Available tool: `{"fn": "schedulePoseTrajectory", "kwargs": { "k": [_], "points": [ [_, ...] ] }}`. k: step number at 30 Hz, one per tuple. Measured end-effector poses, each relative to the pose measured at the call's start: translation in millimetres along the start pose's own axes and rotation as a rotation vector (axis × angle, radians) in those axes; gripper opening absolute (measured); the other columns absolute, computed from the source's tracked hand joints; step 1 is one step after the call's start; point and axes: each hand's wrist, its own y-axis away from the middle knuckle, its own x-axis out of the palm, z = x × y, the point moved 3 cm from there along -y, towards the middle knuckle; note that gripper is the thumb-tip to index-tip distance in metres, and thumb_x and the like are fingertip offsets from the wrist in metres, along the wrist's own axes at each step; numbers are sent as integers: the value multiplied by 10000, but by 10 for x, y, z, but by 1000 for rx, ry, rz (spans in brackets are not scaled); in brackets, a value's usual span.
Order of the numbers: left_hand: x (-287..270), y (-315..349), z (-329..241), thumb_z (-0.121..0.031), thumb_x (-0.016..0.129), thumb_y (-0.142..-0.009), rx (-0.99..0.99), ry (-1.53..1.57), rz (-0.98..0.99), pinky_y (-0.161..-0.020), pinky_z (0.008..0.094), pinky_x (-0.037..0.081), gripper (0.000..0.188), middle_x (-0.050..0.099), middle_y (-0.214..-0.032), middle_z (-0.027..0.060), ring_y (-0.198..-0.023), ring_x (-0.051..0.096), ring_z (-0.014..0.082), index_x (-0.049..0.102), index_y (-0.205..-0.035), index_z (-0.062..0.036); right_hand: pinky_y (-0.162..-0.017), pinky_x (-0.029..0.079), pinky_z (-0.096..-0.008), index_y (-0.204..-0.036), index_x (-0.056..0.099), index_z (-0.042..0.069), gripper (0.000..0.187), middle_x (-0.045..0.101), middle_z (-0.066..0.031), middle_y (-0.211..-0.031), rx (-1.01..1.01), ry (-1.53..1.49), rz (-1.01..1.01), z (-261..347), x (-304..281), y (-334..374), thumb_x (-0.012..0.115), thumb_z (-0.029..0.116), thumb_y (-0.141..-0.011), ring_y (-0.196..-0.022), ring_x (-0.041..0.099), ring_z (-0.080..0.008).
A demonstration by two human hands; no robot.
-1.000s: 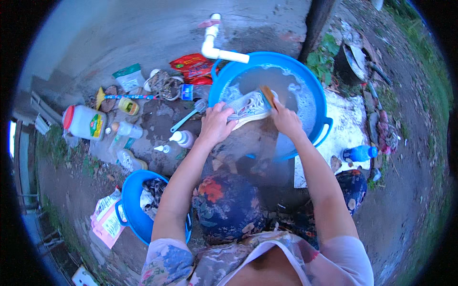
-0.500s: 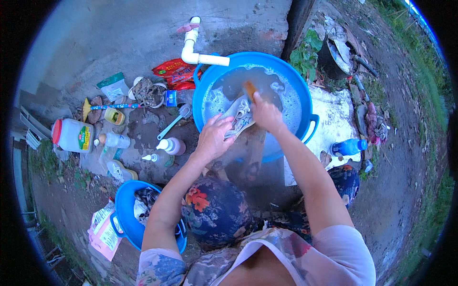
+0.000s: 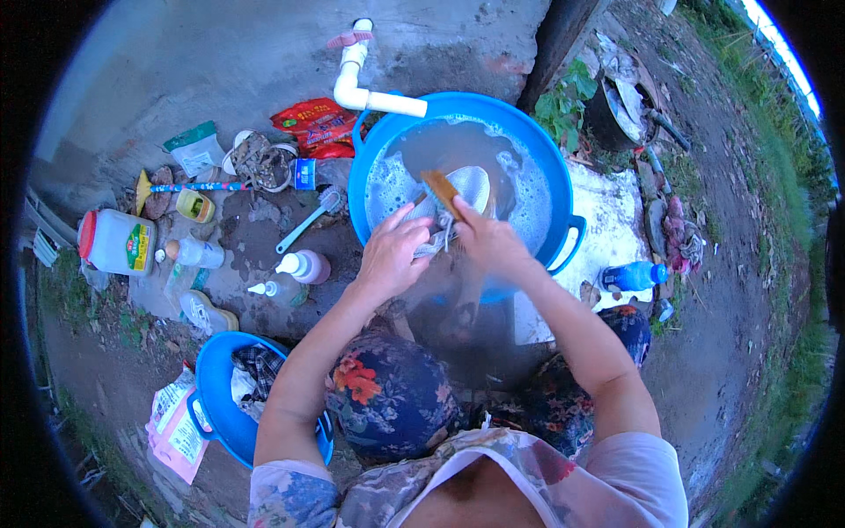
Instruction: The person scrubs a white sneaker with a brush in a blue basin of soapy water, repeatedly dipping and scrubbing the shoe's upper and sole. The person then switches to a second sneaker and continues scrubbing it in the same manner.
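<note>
A light grey lace-up shoe [image 3: 473,184] is tilted over the large blue tub [image 3: 562,180], above murky, foamy water. My left hand [image 3: 393,253] grips the near-left end of the shoe, fingers wrapped over its edge. My right hand [image 3: 490,238] is closed around a tan scrubbing brush [image 3: 439,191], whose head lies across the shoe's upper. Part of the shoe is hidden behind the brush and my fingers. Its matching-looking shoe [image 3: 208,312] rests on the ground at the left.
A white pipe [image 3: 387,103] juts over the tub's far-left rim. Left of it lie a long-handled brush [image 3: 307,220], a pump bottle [image 3: 305,266] and a clear jar [image 3: 122,242]. A smaller blue basin [image 3: 211,385] with cloth stands near-left; a blue bottle [image 3: 634,275] lies at right.
The shoe has turned so that its rounded end points up and right. The brush has shifted down and left across it, and my right hand has moved slightly nearer and left.
</note>
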Motion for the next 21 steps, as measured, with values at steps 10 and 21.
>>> {"fn": "schedulePoseTrajectory", "kwargs": {
  "k": [10,21],
  "points": [
    [-87,-47,-449,-111,609,-708,237,-252,106,-1020,480,312,133,621,-1090,63,-1212,461,219,621,-837,-83,-664,497,-521,-1348,401,258,461,628,-241,-749,-43,-1,-125,28,-176,295,462,323,-896,-724,619,-428],
    [-6,-9,-468,-165,543,-748,337,-321,64,-1011,408,360,142,628,-1013,112,-1075,554,234,600,-815,-52,-601,508,-497,-1382,356,222,508,622,-198,-659,-37,122,-177,-74,-83,279,476,325,-899,-621,630,-384]
  ]
}}
